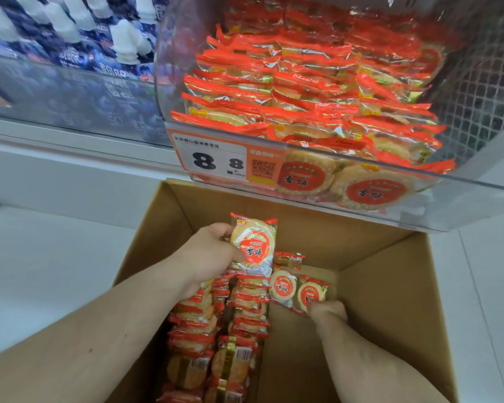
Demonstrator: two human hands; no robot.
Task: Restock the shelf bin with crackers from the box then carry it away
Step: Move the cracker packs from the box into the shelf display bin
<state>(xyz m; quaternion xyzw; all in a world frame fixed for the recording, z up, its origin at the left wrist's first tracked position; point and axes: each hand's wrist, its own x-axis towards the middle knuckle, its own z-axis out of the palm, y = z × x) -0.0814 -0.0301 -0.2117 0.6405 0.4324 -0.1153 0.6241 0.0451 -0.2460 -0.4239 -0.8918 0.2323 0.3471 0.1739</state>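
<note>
Left hand [207, 257] pinches a red-labelled, clear-wrapped round cracker packet [253, 245], right hand [328, 311] grips another packet [310, 295] in the brown cardboard box [390, 286]; likely light, brittle, slippery film, best held by edges.

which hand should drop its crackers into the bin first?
Left. The left hand already holds a cracker pack lifted above the box, nearest the bin. The right hand is low inside the box, gripping packs there.

One cardboard box [370, 266]; one clear bin [477, 170]; one price tag [216, 161]; cracker packets [253, 245] too many to count.
</note>
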